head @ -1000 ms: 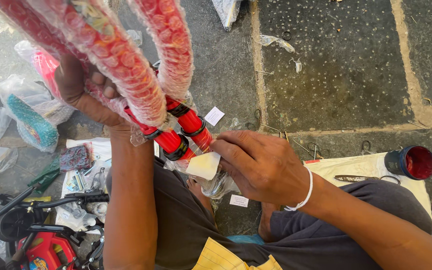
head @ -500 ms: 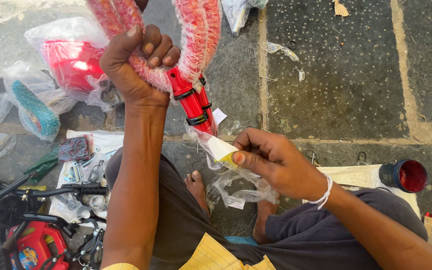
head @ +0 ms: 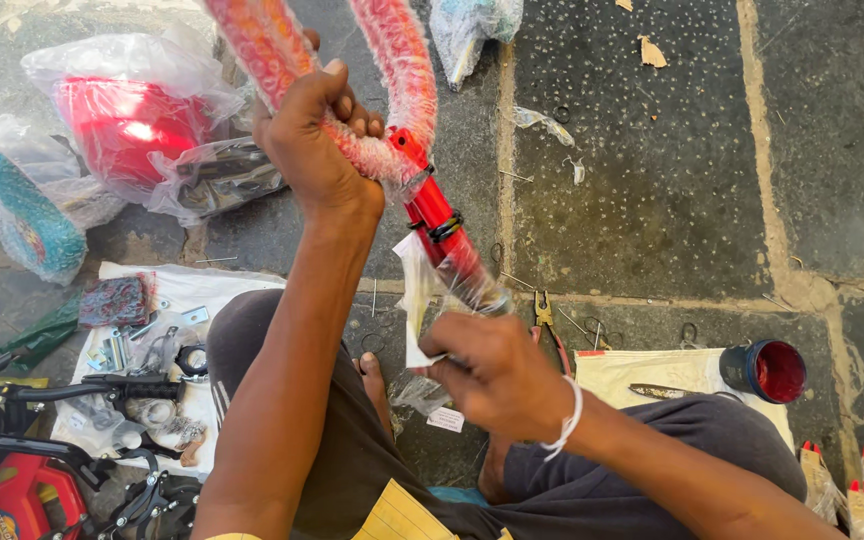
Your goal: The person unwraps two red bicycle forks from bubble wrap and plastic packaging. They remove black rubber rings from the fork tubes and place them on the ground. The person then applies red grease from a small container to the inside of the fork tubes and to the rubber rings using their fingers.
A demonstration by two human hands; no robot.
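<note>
While I sit on the stone floor (head: 652, 180) with my knees apart, my left hand (head: 314, 150) is raised in front of me and its fingers are closed tight around the red fork-shaped frame (head: 392, 110), at the bend where the two legs wrapped in foam net meet. I think I hold it there because that point lets me keep the bare red tube (head: 442, 235) pointing down toward me, steady and off the ground. My left forearm goes straight up from the near edge, the wrist a little bent to the right. My right hand (head: 492, 375) is lower and nearer, just under the end of the tube; its fingers are pinched together on a piece of thin clear plastic wrap (head: 417, 300) that hangs beside the tube, with a white band on the wrist. On the left lie a red part in a plastic bag (head: 127, 120) and a white cloth (head: 192, 300) with small metal pieces. To the right, pliers (head: 549, 325) lie on the floor, and farther right stands a small open tin with red inside (head: 767, 372).
</note>
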